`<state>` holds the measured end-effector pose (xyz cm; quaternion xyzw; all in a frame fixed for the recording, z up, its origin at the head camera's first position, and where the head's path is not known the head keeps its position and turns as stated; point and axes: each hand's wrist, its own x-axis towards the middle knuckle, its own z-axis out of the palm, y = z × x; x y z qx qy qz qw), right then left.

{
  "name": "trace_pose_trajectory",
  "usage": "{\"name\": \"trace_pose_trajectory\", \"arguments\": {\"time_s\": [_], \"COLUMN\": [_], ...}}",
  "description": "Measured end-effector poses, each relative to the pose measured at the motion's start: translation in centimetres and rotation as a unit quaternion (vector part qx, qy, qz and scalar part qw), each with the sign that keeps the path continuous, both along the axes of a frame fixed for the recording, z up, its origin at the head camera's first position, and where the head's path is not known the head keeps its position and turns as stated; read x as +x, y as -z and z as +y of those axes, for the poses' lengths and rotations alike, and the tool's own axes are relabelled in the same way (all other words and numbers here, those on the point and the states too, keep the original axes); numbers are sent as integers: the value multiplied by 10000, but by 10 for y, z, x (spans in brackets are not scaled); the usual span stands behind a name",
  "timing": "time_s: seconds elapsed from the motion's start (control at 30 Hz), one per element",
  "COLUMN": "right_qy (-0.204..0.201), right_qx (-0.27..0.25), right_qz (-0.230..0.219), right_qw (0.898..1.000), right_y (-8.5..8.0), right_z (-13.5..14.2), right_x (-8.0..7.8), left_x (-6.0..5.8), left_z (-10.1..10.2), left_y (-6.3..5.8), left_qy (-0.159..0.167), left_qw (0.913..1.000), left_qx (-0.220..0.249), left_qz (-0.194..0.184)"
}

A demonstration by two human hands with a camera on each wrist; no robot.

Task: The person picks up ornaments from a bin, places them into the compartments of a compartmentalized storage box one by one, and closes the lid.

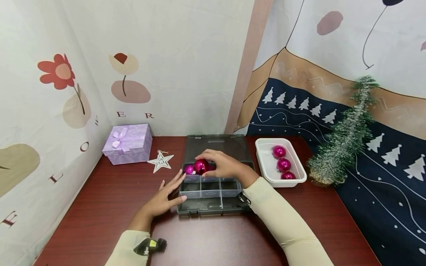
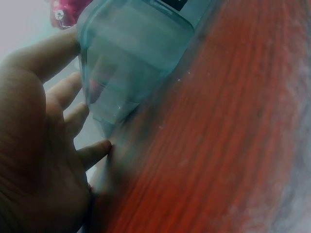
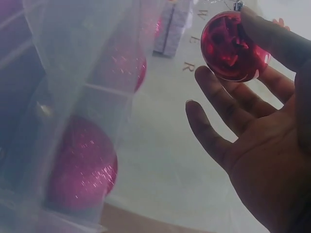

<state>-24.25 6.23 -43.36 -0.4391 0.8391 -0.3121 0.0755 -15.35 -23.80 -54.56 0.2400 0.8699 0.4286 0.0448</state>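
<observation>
Pinching a shiny magenta bauble (image 1: 201, 166) between thumb and fingers, the right hand (image 1: 224, 163) holds it at the far row of the divided box (image 1: 206, 212), beside a glittery bauble (image 1: 189, 169). The left hand (image 1: 162, 198), fingers spread and straight, touches the box's left side. Three baubles (image 1: 284, 164) lie in a white tray (image 1: 301, 177).

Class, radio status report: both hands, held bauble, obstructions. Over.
Right hand gripping shiny bauble over divided box. Left hand touching box's left side. Possible obstruction: glittery bauble in rear-left compartment.

A glossy magenta bauble (image 1: 200, 167) hovers above the divided box (image 1: 199, 204).
</observation>
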Motion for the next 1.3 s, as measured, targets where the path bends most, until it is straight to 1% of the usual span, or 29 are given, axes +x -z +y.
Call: {"name": "trace_pose_trajectory", "arguments": {"time_s": [0.23, 0.53, 0.87, 1.07, 1.3], "right_qy": [-173, -152, -263, -150, -60], "right_qx": [528, 1014, 1149, 1459, 1675], "right_qz": [6, 186, 345, 572, 573], "right_qw": [9985, 9946, 9924, 9875, 9842], "right_y": [6, 12, 19, 23, 25], "right_z": [-14, -26, -33, -37, -39], "right_x": [4, 6, 8, 12, 14], "left_x": [0, 1, 1, 1, 1], "left_z": [-1, -1, 0, 0, 0], "left_y": [0, 0, 0, -1, -1], "left_qy": [-2, -19, -30, -18, -15], "left_qw": [10000, 10000, 9999, 10000, 10000], "left_qx": [-37, -75, -107, -49, -48], "left_qz": [44, 61, 57, 28, 33]}}
